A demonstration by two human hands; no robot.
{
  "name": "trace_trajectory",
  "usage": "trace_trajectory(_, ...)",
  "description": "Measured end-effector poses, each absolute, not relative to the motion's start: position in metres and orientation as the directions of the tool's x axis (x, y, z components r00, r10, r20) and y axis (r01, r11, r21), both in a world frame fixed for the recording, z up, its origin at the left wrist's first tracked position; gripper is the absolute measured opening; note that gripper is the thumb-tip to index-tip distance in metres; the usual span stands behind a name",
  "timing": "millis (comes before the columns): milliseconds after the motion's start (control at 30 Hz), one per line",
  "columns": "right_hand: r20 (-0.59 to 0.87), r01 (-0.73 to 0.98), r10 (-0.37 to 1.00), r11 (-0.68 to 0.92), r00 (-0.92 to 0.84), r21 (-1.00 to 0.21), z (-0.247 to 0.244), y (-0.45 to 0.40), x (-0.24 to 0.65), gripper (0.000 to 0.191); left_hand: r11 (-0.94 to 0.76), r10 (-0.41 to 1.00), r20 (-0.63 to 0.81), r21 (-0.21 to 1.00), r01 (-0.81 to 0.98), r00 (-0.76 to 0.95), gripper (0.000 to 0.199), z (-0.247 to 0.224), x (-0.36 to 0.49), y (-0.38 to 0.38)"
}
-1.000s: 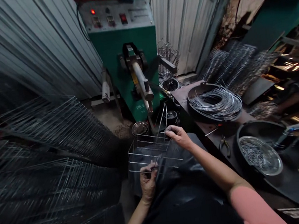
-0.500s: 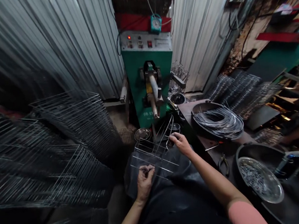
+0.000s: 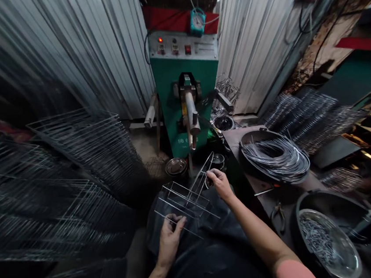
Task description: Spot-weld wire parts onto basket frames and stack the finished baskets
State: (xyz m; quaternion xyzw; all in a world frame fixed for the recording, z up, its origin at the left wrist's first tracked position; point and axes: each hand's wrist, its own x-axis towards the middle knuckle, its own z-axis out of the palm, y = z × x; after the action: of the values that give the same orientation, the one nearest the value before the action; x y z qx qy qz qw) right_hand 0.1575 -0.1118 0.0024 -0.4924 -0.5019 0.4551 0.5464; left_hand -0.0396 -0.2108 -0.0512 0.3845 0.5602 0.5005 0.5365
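Observation:
A small wire rack (image 3: 177, 208) of thin metal rods lies tilted above my lap, over a dark apron (image 3: 216, 246). My left hand (image 3: 170, 238) is closed around its near rod, thumb and fingers at the lower left. At the upper right, my right hand (image 3: 220, 184) pinches the long narrow part of the rack that points toward the machine. Just beyond the rack stands a green machine (image 3: 166, 83) with two stubby metal arms (image 3: 193, 120), one above the other, and a lit red lamp. The rack and these arms are apart.
Stacked wire grids (image 3: 86, 145) fill the left side. To the right, a bench holds a pan of coiled wire rods (image 3: 280, 160), pliers (image 3: 279, 215) and a metal bowl of small wire pieces (image 3: 318, 235). A round metal dish (image 3: 176, 166) sits below the machine.
The rack has come slightly nearer my body, with both hands still on it. My left hand has moved down and left. The view has shifted a little.

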Motion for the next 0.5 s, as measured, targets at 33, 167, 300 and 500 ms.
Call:
trace_trajectory(33,0.107,0.01,0.991,0.107,0.079,-0.994,0.001,-0.113,0.159,0.032,0.206,0.969,-0.211,0.977,-0.053,-0.131,0.038,-0.049,-0.041,-0.211)
trace_trajectory(167,0.111,0.056,0.992,0.108,0.062,-0.993,0.0,-0.116,0.165,0.033,0.246,0.954,-0.174,0.92,0.304,-0.243,0.045,-0.032,-0.063,-0.215)
trace_trajectory(300,0.099,0.064,0.994,0.095,0.051,-0.993,0.0,-0.118,0.163,0.032,-0.003,0.942,0.25,0.676,0.736,-0.225,0.039,0.011,-0.07,-0.21)
trace_trajectory(500,0.097,0.125,0.993,0.088,0.071,-0.988,0.006,-0.122,0.151,0.032,-0.352,0.87,0.458,0.321,0.879,0.181,0.043,0.05,-0.012,-0.168)
